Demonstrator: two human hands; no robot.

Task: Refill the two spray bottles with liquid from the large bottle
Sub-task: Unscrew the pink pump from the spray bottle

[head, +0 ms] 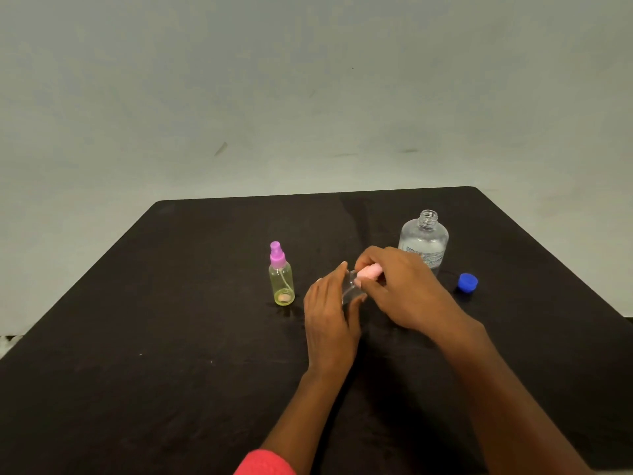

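Observation:
A small clear spray bottle point(351, 290) is held above the black table, mostly hidden by my hands. My left hand point(330, 315) wraps its body. My right hand point(404, 286) grips its pink spray cap point(370, 271). To the left stands a yellow-green spray bottle point(281, 282) with a purple spray top, upright and untouched. Behind my right hand stands the large clear bottle point(424, 238), uncapped, with clear liquid inside. Its blue cap point(467, 282) lies on the table to the right.
The black table point(171, 337) fills the lower view; its far edge meets a plain grey wall. A red sleeve cuff point(263, 462) shows on my left forearm at the bottom.

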